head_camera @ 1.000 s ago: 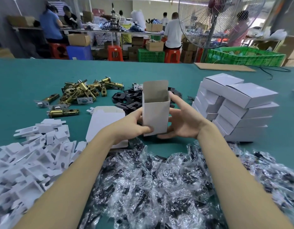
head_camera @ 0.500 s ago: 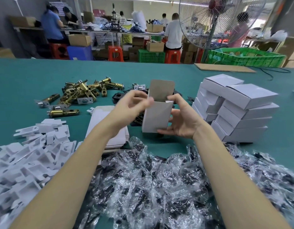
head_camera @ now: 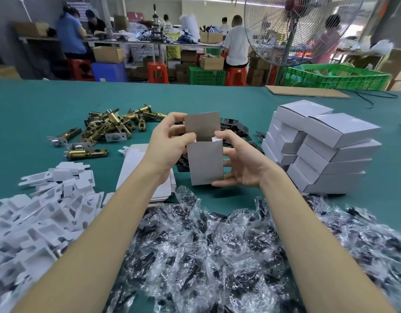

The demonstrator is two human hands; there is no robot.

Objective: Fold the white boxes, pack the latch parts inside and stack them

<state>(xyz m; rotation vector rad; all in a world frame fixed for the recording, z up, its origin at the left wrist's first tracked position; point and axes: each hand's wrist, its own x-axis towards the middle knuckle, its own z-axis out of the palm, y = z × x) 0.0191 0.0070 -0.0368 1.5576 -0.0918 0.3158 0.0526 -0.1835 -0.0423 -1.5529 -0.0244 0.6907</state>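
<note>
I hold a white box [head_camera: 205, 163] upright above the green table [head_camera: 37, 114], its top flap standing open. My left hand [head_camera: 170, 143] grips the box's upper left edge, fingers curled at the flap. My right hand [head_camera: 242, 161] cradles the right side, thumb on the top side flap and fingers under the bottom. Brass latch parts [head_camera: 113, 127] lie in a pile at the back left, black plates [head_camera: 235, 127] behind the box. A stack of folded white boxes [head_camera: 319, 147] stands at the right. Flat box blanks [head_camera: 136, 168] lie under my left wrist.
White plastic inserts [head_camera: 37, 220] are heaped at the front left. Clear bags with dark parts [head_camera: 217, 251] cover the table's front. A flat cardboard sheet [head_camera: 305, 91], a fan [head_camera: 292, 30] and a green crate [head_camera: 334, 75] are at the back right. People work at far benches.
My left hand rose from the box's lower left side to its top edge at the flap. The box tilted slightly and my right thumb moved onto the top side flap.
</note>
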